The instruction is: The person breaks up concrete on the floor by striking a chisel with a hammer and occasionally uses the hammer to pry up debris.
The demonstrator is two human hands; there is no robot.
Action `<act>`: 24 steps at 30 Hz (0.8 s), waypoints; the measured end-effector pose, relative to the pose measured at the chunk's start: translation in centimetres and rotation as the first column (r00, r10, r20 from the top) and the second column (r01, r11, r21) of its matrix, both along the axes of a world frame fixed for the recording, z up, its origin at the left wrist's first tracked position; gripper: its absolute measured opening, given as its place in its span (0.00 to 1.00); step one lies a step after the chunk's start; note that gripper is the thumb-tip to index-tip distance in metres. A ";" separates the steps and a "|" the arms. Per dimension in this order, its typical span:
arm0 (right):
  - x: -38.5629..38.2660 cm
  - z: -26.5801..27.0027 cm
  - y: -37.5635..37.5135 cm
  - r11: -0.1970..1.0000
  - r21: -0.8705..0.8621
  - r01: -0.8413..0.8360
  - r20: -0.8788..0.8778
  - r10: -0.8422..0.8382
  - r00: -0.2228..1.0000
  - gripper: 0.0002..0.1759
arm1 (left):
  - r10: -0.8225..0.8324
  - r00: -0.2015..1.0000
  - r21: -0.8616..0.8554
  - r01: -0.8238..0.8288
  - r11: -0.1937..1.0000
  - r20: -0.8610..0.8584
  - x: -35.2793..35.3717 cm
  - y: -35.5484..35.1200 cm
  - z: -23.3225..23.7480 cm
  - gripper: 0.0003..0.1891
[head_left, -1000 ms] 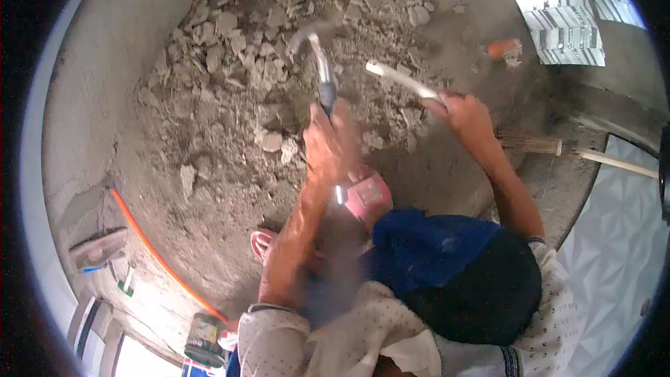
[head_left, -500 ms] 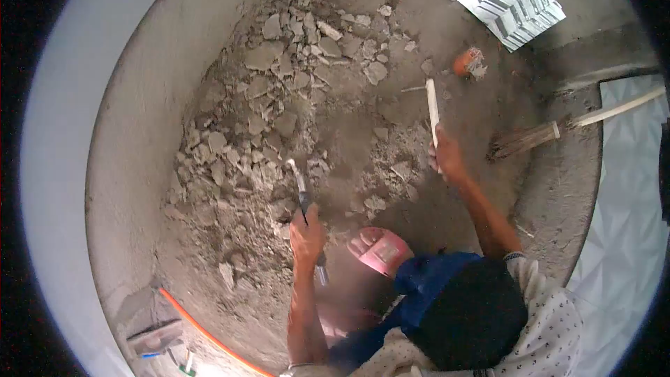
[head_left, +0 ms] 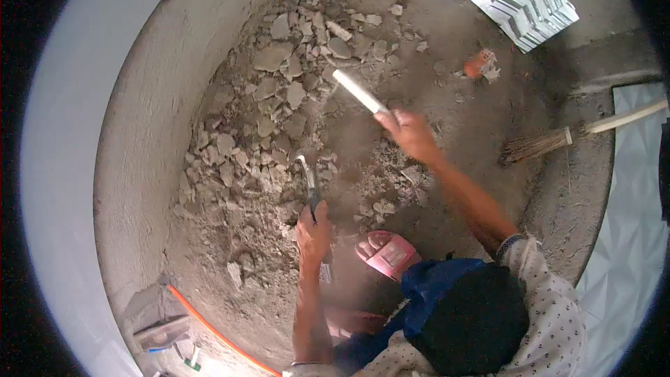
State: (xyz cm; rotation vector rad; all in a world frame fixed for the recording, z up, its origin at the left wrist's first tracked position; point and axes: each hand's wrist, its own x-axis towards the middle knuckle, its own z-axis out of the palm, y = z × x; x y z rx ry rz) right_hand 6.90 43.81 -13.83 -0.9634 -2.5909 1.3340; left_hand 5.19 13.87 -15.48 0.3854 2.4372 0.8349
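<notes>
My left hand (head_left: pixel 313 232) is wrapped around the dark grip of a metal bar with a bent, shiny tip (head_left: pixel 310 180). That tip reaches to the edge of the broken rubble (head_left: pixel 227 167). Closed around a pale-handled tool with a thin crosswise head, like a pick hammer (head_left: pixel 359 91), is my right hand (head_left: pixel 413 134). Its head end is over the upper rubble, apart from the bar; blur hides whether it touches any piece. Loose chunks and dust lie around both tools.
A grass broom (head_left: pixel 536 146) lies at the right, near an orange pipe stub (head_left: pixel 477 64). Stacked patterned tiles (head_left: pixel 523 3) stand at upper right. An orange hose (head_left: pixel 216 331) and a trowel-like tool (head_left: pixel 162 334) are at lower left. A pink sandal (head_left: pixel 392 255) stands on the floor.
My right hand has swung the pick hammer left, so its head has gone from the right side to over the rubble. My left hand keeps its hold on the bar, nearly in place.
</notes>
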 end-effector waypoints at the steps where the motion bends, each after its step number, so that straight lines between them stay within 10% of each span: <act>1: 0.2 -0.6 1.0 0.997 0.053 0.060 0.058 -0.063 0.996 0.29 | -0.013 0.999 0.040 0.012 0.999 0.039 -0.1 -0.1 0.3 0.14; 5: -0.8 2.1 6.2 0.950 0.298 -0.093 0.144 0.052 0.988 0.31 | -0.202 0.940 0.141 0.247 0.959 -0.273 -1.0 0.4 0.1 0.11; 7: -1.3 2.8 8.4 0.844 0.520 -0.131 0.078 0.106 0.991 0.29 | 0.130 0.915 0.312 -0.260 0.914 0.383 -2.5 1.6 0.5 0.11; 17: -4.4 5.2 11.1 0.376 0.776 -0.507 0.316 0.463 0.828 0.24 | 0.444 0.882 0.449 -0.466 0.763 0.160 -6.1 7.4 6.3 0.23; 24: -8.5 8.8 9.3 0.400 0.592 -0.700 0.570 0.407 0.714 0.22 | 0.532 0.801 0.649 -0.563 0.511 0.276 -5.7 11.9 5.8 0.21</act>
